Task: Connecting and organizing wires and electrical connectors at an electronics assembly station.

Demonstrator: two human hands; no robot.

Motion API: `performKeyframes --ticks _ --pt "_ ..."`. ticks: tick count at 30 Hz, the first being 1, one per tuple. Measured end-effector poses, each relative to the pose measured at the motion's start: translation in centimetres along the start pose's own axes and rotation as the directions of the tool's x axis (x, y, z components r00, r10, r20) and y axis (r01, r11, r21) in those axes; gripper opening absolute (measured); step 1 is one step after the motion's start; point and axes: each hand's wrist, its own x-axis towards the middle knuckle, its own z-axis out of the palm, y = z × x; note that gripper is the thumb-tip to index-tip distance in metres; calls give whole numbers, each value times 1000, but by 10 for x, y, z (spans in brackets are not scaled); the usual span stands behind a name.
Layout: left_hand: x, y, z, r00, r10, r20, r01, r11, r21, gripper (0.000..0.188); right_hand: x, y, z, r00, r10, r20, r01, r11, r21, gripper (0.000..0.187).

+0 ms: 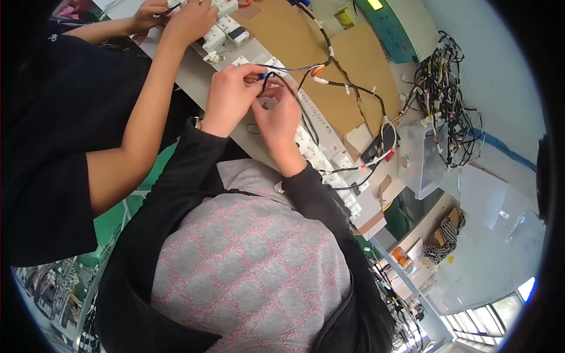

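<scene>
Lower centre of frame: pink-and-grey quilted vest [253, 265] over black sleeves. Upper centre: left hand [228, 97], fingers pinched on a thin black wire [266, 81] at its blue-tipped end. Just right of it: right hand [279, 117], fingers curled, grasping the same wire from below; the wire runs between both hands and trails off right. Beneath: grey bench [200, 76] with a row of white connector blocks [321, 157]. Beyond: brown cardboard sheet [294, 41]. Upper left: another person's hands [187, 22] on white blocks. Far right: tangled wire harness [444, 94].
</scene>
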Motion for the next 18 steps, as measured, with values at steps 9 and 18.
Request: performKeyframes --ticks 9,18 --pt "7 -7 15 976 219 -18 -195 902 385 16 -10 3 -3 991 -96 -97 107 987 121 41" --pt "25 22 11 999 34 9 -31 745 667 26 0 -2 -5 967 -249 -52 245 967 -76 37"
